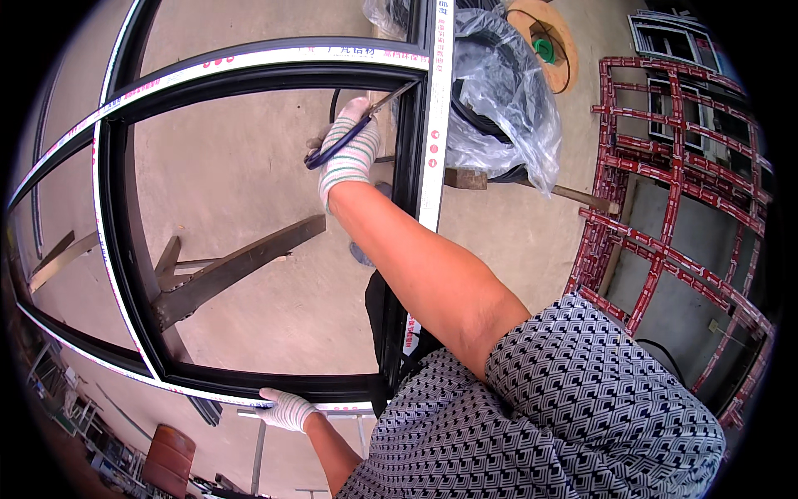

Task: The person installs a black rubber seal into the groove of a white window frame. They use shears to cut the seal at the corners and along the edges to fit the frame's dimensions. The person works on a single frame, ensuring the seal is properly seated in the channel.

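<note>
A large black window frame (pixel 249 384), with white printed protective film along its bars, spans the left and middle of the view. My right hand (pixel 353 141), in a white striped knit glove, is closed round a pair of scissors (pixel 342 143) with dark blue handles. The scissor tips reach the far right inner corner of the frame opening, by a black strip along the groove. My left hand (pixel 287 409), gloved alike, grips the near bar of the frame, its fingertips over the white film. The underside of that grip is hidden.
Wooden supports (pixel 237 274) show beneath the frame. Beyond its right side lie a plastic-wrapped black coil (pixel 499 108) and an orange-tan reel (pixel 555 29). Red-wrapped metal frames (pixel 673 166) stand at the right. A brown chair back or panel (pixel 170 460) is at lower left.
</note>
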`<state>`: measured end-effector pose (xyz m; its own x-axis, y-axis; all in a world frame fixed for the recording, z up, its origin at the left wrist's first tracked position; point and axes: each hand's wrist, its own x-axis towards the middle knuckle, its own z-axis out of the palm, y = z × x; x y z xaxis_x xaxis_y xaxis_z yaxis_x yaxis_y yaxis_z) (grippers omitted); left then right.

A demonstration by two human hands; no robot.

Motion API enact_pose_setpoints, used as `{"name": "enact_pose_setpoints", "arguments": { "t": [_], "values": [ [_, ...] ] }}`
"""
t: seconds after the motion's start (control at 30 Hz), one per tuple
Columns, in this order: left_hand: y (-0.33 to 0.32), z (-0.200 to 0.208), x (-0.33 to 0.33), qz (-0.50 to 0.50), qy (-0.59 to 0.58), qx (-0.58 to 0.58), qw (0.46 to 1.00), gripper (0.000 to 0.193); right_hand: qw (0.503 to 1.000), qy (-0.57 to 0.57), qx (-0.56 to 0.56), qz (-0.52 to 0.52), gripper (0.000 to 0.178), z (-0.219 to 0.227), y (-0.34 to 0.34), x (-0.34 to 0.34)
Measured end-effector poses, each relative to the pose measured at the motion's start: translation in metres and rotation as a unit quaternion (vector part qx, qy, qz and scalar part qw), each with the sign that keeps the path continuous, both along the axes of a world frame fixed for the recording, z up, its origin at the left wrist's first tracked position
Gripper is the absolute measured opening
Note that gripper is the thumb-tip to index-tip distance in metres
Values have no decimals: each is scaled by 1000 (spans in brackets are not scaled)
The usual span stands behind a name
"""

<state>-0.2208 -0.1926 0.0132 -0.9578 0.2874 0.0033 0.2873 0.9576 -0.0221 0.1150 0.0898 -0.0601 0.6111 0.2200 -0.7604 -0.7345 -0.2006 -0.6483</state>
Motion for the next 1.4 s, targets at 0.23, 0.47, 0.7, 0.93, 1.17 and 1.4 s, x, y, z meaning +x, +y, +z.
{"name": "enact_pose_setpoints", "arguments": {
  "t": [0.23,0.47,0.7,0.93,1.17,1.4],
  "values": [
    [123,25,50,-369,-307,260,838,57,998,49,33,-17,44,6,-4,-5],
    [265,-22,196,-511,-566,119,636,72,999,35,36,-8,41,23,-6,-10],
    [310,-8,279,-449,-703,-51,549,85,986,47,149,-51,35,15,-12,-9],
    [314,-2,293,-472,-691,-103,537,77,925,137,300,-189,26,-52,-12,-27],
    [323,-11,293,-492,-667,-145,541,73,961,66,214,-161,27,-14,-1,-13],
    [325,-12,295,-488,-689,-131,520,69,964,58,199,-166,29,-9,1,-11]
  ]
}}
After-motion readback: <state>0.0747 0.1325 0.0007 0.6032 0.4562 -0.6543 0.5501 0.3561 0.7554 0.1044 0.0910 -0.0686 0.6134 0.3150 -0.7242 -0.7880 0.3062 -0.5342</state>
